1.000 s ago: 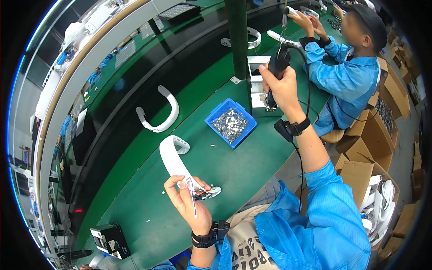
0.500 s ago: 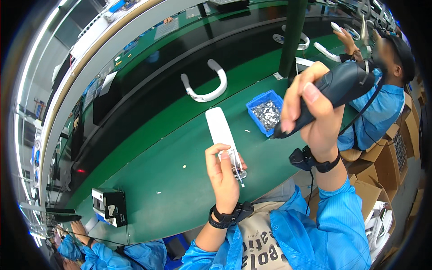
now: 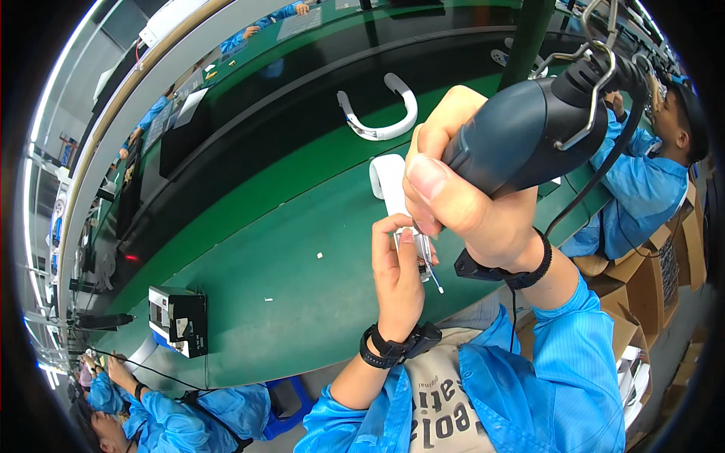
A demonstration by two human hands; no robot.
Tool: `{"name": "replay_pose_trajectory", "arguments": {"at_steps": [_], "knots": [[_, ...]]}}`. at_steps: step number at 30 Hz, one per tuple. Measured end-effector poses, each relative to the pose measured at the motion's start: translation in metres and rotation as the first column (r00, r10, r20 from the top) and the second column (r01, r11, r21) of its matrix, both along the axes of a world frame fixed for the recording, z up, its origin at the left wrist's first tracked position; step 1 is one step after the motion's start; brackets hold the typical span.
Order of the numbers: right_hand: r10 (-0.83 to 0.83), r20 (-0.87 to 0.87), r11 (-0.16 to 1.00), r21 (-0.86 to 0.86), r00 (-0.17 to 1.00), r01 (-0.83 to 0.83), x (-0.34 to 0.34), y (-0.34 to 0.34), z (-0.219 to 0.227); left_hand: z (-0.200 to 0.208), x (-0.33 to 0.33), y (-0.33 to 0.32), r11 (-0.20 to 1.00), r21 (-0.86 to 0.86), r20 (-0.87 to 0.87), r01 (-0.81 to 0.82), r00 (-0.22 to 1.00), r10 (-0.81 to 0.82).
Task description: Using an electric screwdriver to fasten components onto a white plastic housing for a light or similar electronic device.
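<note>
My left hand point(image 3: 399, 291) is closed around the lower end of a long white plastic part point(image 3: 390, 181) with a curled far end. Beside my thumb, its open end shows small metal fittings and a thin wire point(image 3: 436, 279) sticking out toward me. My right hand point(image 3: 472, 208) grips a black electric screwdriver point(image 3: 513, 136), fingers wrapped round its body. The tool slants down to the left over the part. Its tip is hidden behind my fingers, so whether it touches the part I cannot tell.
A white U-shaped piece point(image 3: 381, 134) lies on the dark and green belt. A green post point(image 3: 525, 45), a metal hook point(image 3: 596, 98) and the tool's cable stand at right. A black-and-white box point(image 3: 189, 325) sits at left. Co-workers in blue sit on both sides; cardboard boxes point(image 3: 630, 302) at right.
My right hand has brought the screwdriver left, close to the white part. My left hand and the part appear further right. The blue tray of small metal pieces is now hidden.
</note>
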State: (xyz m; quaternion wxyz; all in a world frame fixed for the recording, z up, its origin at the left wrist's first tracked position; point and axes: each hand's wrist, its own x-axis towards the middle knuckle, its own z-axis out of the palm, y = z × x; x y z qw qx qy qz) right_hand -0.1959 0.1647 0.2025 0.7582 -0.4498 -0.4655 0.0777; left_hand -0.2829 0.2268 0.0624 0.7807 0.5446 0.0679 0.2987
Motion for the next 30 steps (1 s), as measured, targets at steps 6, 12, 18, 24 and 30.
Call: {"name": "replay_pose_trajectory", "arguments": {"at_steps": [6,12,18,24,30], "knots": [[-0.032,0.044,0.999,-0.034,0.999,0.034,0.007,0.003,-0.006,0.000,0.001,0.001,0.998,-0.057,0.000,0.034,0.999,-0.034],[-0.038,0.093,0.999,-0.015,0.995,0.040,0.011,0.005,-0.012,0.000,0.001,0.000,1.000,0.012,-0.014,-0.015,1.000,0.015],[-0.045,0.050,0.999,-0.016,0.998,0.046,0.010,0.004,-0.009,0.001,0.002,0.000,1.000,-0.030,-0.010,0.008,1.000,-0.008],[-0.010,-0.035,1.000,-0.024,0.999,0.010,0.006,0.003,-0.008,0.000,0.002,0.001,0.999,-0.037,-0.027,0.024,0.999,-0.025],[-0.053,0.017,0.998,-0.024,0.998,0.053,0.010,0.003,-0.011,-0.003,0.002,0.000,0.998,-0.040,-0.016,0.041,0.999,-0.042]]}}
